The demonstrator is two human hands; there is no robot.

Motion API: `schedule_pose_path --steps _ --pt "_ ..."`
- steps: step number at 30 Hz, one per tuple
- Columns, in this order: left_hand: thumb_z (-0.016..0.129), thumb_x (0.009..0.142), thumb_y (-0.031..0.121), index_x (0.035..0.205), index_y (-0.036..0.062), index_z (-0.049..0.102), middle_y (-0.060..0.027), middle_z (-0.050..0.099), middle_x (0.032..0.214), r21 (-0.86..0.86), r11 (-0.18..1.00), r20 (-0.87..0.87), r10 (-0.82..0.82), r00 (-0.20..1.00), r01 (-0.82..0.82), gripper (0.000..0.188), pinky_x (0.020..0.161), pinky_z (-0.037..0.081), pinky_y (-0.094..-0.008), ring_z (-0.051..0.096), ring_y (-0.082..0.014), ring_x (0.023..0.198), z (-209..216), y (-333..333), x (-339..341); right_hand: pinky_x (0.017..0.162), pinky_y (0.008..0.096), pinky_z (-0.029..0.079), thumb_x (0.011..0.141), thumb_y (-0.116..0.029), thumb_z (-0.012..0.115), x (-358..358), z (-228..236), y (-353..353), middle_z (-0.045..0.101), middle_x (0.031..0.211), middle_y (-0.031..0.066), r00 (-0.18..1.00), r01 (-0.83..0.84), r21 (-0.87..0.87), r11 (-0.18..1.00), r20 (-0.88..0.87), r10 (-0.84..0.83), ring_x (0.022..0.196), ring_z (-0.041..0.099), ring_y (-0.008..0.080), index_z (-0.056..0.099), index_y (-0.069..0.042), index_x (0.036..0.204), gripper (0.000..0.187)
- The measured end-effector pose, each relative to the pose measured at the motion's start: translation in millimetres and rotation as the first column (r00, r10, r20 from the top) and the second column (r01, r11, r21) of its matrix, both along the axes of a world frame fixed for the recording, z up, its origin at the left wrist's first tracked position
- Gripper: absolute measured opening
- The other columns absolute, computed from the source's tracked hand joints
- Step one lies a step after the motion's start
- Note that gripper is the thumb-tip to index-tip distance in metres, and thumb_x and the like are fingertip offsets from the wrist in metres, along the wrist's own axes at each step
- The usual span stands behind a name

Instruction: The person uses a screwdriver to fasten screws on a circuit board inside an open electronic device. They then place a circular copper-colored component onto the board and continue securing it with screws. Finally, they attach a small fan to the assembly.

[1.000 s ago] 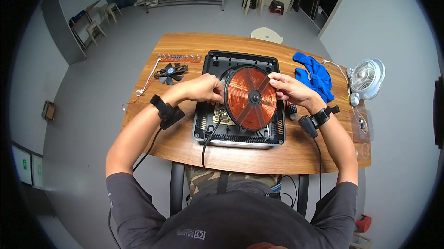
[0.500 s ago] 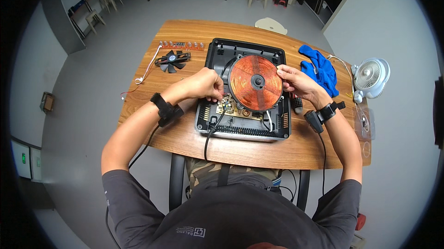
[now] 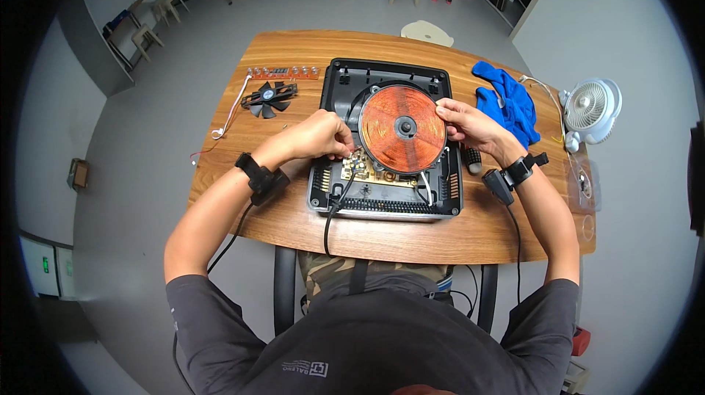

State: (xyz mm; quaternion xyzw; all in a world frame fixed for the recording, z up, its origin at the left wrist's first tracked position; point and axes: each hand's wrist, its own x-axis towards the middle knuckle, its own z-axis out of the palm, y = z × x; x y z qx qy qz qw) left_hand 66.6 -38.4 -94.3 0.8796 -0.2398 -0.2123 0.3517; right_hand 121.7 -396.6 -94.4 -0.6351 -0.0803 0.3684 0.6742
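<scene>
An opened induction cooker base, a black plastic housing (image 3: 342,107), lies on the wooden table in front of me. Over it sits a round copper coil (image 3: 388,147) with a dark centre. My right hand (image 3: 470,127) pinches the coil's right rim between thumb and fingers. At the left edge of the circuit board (image 3: 374,174), partly under the coil, my left hand (image 3: 329,136) has its fingertips pressed together; what they hold is hidden. A black power cord (image 3: 335,208) runs from the board over the housing's front edge. White wires (image 3: 427,188) lead down from the coil's lower right.
Left of the housing lie a black fan (image 3: 269,99) and a strip circuit board (image 3: 283,73) with a white cable. On the right are a blue cloth (image 3: 508,105), a black-handled tool (image 3: 473,160), a small white fan (image 3: 591,110) and a clear plastic tray (image 3: 586,183).
The whole view has shifted slightly. Both hands keep their places at the coil and the board, with no clear movement of the parts.
</scene>
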Motion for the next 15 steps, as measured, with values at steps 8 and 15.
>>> schedule_pose_path --steps 8,15 --pt "0.084 0.083 0.01 0.091 -0.0017 0.078 -0.0088 0.077 0.078 0.042 0.999 0.051 -0.02 0.998 0.018 0.015 0.066 0.057 -0.0298 0.073 -0.0133 0.07 -4.1 -3.4 3.3 0.049 0.016 0.028 0.11 -0.028 0.058 0.7 -3.0 -3.9 0.049 0.083 -0.0093 1.0 -0.004 0.023 1.0 0.007 0.004 0.064 0.041 -0.0004 0.059 -0.014 0.103 0.015" --pt "0.087 0.079 0.009 0.089 -0.0015 0.078 -0.0118 0.077 0.078 0.053 0.998 0.124 -0.032 0.992 0.026 0.017 0.068 0.058 -0.0311 0.074 -0.0165 0.071 -2.9 -6.6 1.4 0.051 0.0153 0.037 0.109 -0.028 0.059 -1.5 -2.9 -0.7 0.051 0.084 -0.009 0.998 -0.002 -0.056 0.998 0.058 0.005 0.065 0.044 -0.0005 0.06 -0.012 0.106 0.017"
